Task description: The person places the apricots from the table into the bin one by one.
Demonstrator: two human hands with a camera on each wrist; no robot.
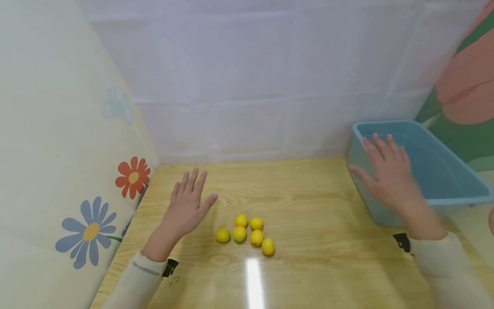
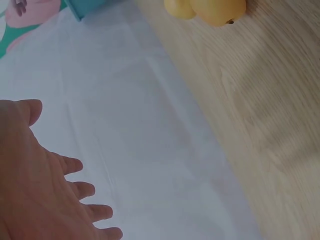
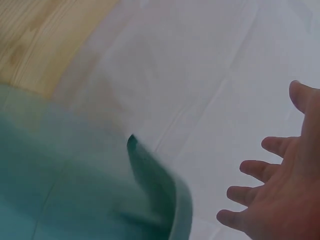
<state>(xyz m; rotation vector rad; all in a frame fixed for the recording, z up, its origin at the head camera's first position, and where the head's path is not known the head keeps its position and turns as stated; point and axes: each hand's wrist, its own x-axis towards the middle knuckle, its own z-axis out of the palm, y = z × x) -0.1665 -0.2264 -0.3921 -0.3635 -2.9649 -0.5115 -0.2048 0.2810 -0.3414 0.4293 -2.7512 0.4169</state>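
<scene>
Several small yellow fruits, some tinged green and looking like small citrus, lie in a loose cluster on the wooden table. To the left of them my left hand hovers with its fingers straight and spread, holding nothing. In the left wrist view, two of the fruits show at the top edge, apart from the hand. My right hand, fingers also extended and nothing in it, is over the near-left rim of a blue plastic bin. The bin's rim appears below that hand in the right wrist view.
A white cloth backdrop hangs behind the table. On the left stands a pale wall with painted flowers. Green and pink patterned fabric covers the right side beyond the bin. A bright light reflection lies on the tabletop near the front.
</scene>
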